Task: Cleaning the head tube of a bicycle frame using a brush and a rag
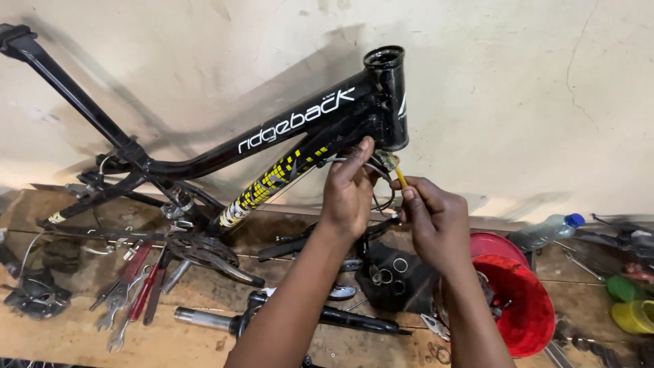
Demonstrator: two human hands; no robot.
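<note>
Head view: a black bike frame is leaned against a pale wall, standing on a wooden worktop; its head tube is at upper centre; yellow marks are seen on the down tube. Left hand is raised just under the head tube, fingers closed round a grey cable, thumb touching the frame; right hand is just beside it, fingers pinched shut on a yellow-handled tool, whose tip is set at the underside of the head tube. Wrenches and red-handled pliers are laid left on the worktop, near the chainring; a black fork steerer is laid below the forearms; a red tub is right of the right wrist; a clear bottle lies behind the tub; green and yellow items are at far right, too cropped to tell.
</note>
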